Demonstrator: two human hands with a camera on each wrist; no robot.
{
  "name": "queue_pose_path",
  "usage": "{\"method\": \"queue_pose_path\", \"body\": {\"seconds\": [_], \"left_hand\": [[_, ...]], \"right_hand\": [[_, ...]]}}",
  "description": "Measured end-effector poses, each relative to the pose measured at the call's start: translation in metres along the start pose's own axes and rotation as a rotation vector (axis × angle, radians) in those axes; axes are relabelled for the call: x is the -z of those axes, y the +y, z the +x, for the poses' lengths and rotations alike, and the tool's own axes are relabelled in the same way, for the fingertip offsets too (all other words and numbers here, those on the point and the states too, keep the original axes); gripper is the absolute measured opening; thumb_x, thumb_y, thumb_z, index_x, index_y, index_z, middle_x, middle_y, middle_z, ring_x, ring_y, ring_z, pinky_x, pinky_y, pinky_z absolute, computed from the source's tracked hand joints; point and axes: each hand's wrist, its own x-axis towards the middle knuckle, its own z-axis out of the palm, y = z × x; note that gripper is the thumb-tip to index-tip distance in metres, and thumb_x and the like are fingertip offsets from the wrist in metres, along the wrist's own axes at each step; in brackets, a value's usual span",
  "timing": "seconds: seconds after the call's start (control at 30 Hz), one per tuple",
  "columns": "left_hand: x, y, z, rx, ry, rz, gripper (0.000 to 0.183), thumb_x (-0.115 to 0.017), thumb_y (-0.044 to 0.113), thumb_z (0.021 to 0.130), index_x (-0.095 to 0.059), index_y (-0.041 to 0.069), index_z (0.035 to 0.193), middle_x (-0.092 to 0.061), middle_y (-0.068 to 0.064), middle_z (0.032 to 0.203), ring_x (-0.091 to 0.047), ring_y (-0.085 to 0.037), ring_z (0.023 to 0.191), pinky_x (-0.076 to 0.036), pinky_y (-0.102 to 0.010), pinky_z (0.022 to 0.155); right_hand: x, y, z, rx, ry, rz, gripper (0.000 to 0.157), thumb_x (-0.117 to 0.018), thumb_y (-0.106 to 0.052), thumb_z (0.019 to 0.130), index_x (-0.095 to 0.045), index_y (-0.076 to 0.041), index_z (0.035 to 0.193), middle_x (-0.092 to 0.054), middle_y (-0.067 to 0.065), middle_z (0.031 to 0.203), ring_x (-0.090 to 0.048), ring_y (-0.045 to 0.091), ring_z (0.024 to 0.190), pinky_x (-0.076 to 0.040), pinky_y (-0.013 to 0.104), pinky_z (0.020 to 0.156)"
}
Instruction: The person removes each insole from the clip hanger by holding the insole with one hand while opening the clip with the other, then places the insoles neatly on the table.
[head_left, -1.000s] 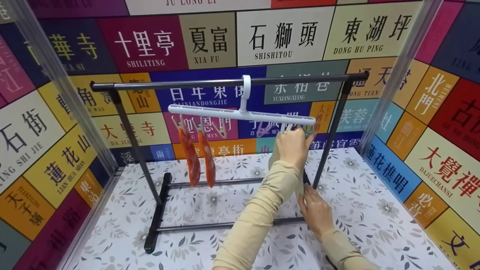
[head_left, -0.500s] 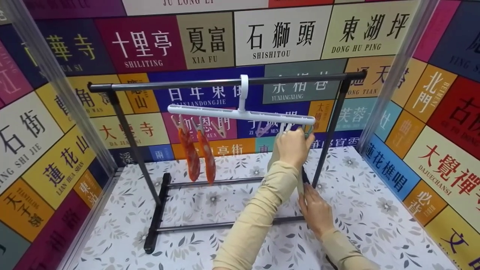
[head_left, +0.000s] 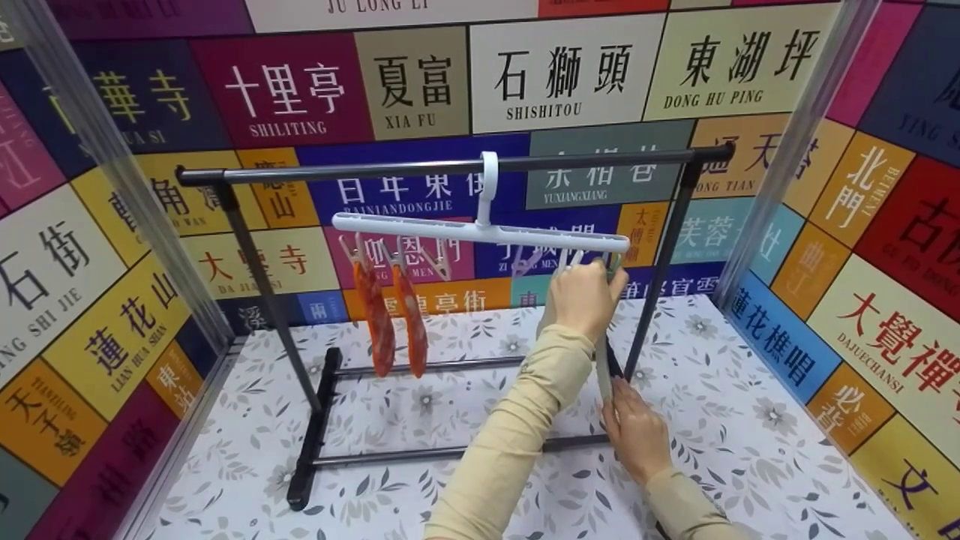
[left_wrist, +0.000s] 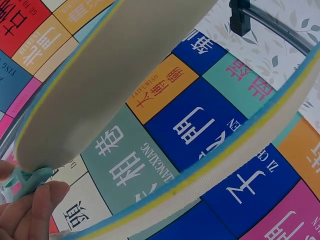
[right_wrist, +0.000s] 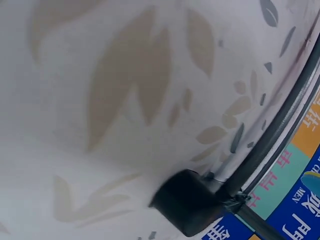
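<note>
Pinching the teal clip (left_wrist: 31, 180) in our left hand (head_left: 583, 300), we should seat it squarely on the pale insole (head_left: 603, 367), beneath the white hanger (head_left: 487, 232); our right hand (head_left: 636, 429) meets its lower part, grip unclear.

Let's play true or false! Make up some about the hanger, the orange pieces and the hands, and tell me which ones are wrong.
1. The hanger hangs from the bar. True.
2. There are three orange pieces. False: two show, both hanging under the hanger.
3. The left hand pinches a green clip. True.
4. The right hand is higher than the left hand. False: it is lower.
5. The hanger is level. False: it slopes down toward the end near the left hand.
</note>
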Motion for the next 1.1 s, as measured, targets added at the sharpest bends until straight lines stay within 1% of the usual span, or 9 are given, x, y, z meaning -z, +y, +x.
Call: {"method": "queue_pose_path", "body": {"seconds": [0.17, 0.33, 0.47, 0.63, 0.8, 0.87, 0.93, 1.03, 1.1], "left_hand": [[0.002, 0.0, 0.001, -0.006, 0.0, -0.011, 0.037, -0.059, 0.042, 0.094, -0.064, 0.019, 0.066, -0.066, 0.002, 0.06, -0.061, -0.016, 0.051, -0.048, -0.031, 0.052], [0.007, 0.002, 0.001, 0.001, -0.02, -0.032, 0.036, -0.061, 0.045, 0.093, -0.064, 0.02, 0.067, -0.066, 0.004, 0.061, -0.06, -0.014, 0.051, -0.046, -0.027, 0.047], [0.009, 0.003, -0.001, 0.005, -0.03, -0.048, 0.035, -0.064, 0.047, 0.091, -0.063, 0.021, 0.068, -0.066, 0.006, 0.061, -0.061, -0.013, 0.052, -0.045, -0.027, 0.046], [0.012, 0.004, 0.0, -0.003, -0.012, -0.072, 0.032, -0.065, 0.046, 0.091, -0.064, 0.02, 0.072, -0.066, 0.005, 0.063, -0.061, -0.013, 0.052, -0.045, -0.027, 0.045], [0.012, 0.002, -0.003, 0.004, 0.006, -0.077, 0.027, -0.065, 0.043, 0.091, -0.068, 0.019, 0.08, -0.068, 0.003, 0.064, -0.063, -0.017, 0.054, -0.046, -0.03, 0.046], [0.011, 0.001, -0.005, 0.003, 0.004, -0.069, 0.027, -0.064, 0.042, 0.093, -0.073, 0.018, 0.087, -0.07, 0.002, 0.066, -0.065, -0.018, 0.054, -0.047, -0.03, 0.047], [0.01, 0.0, -0.009, -0.005, -0.003, -0.064, 0.029, -0.061, 0.043, 0.094, -0.077, 0.018, 0.095, -0.072, 0.001, 0.069, -0.066, -0.017, 0.054, -0.047, -0.029, 0.047], [0.009, -0.002, -0.013, -0.015, 0.001, -0.07, 0.033, -0.06, 0.043, 0.096, -0.077, 0.016, 0.107, -0.075, 0.0, 0.072, -0.066, -0.016, 0.054, -0.046, -0.028, 0.046], [0.009, -0.003, -0.016, -0.022, 0.011, -0.08, 0.034, -0.059, 0.043, 0.096, -0.077, 0.016, 0.109, -0.075, -0.001, 0.073, -0.065, -0.016, 0.053, -0.045, -0.027, 0.046]], "right_hand": [[0.006, 0.003, -0.006, -0.035, -0.04, 0.009, 0.033, -0.068, -0.006, 0.083, -0.069, 0.009, 0.112, -0.07, 0.025, 0.113, -0.069, 0.042, 0.098, -0.056, 0.052, 0.076], [0.015, 0.006, -0.012, -0.07, -0.095, 0.01, 0.033, -0.068, -0.007, 0.086, -0.068, 0.009, 0.115, -0.068, 0.026, 0.115, -0.069, 0.044, 0.1, -0.055, 0.053, 0.079], [0.018, 0.009, -0.017, -0.067, -0.082, 0.001, 0.032, -0.067, -0.005, 0.085, -0.068, 0.01, 0.114, -0.069, 0.026, 0.113, -0.069, 0.043, 0.098, -0.055, 0.053, 0.078], [0.02, 0.012, -0.018, -0.065, -0.052, 0.0, 0.033, -0.067, -0.005, 0.083, -0.069, 0.009, 0.113, -0.07, 0.026, 0.111, -0.07, 0.043, 0.096, -0.055, 0.053, 0.075], [0.02, 0.013, -0.016, -0.057, -0.035, -0.008, 0.032, -0.066, -0.006, 0.082, -0.069, 0.008, 0.111, -0.071, 0.025, 0.108, -0.07, 0.043, 0.091, -0.056, 0.052, 0.066], [0.02, 0.013, -0.016, -0.054, -0.028, -0.008, 0.032, -0.066, -0.005, 0.082, -0.07, 0.008, 0.111, -0.071, 0.025, 0.107, -0.07, 0.043, 0.089, -0.055, 0.051, 0.063], [0.019, 0.013, -0.016, -0.062, -0.029, 0.001, 0.032, -0.066, -0.005, 0.082, -0.07, 0.008, 0.111, -0.071, 0.025, 0.107, -0.07, 0.044, 0.089, -0.055, 0.051, 0.064], [0.02, 0.013, -0.016, -0.079, -0.039, 0.013, 0.032, -0.067, -0.004, 0.082, -0.069, 0.008, 0.112, -0.071, 0.025, 0.108, -0.07, 0.044, 0.091, -0.056, 0.052, 0.066], [0.021, 0.013, -0.016, -0.093, -0.049, 0.02, 0.032, -0.067, -0.004, 0.083, -0.069, 0.008, 0.113, -0.07, 0.025, 0.11, -0.07, 0.044, 0.092, -0.056, 0.052, 0.068]]}}
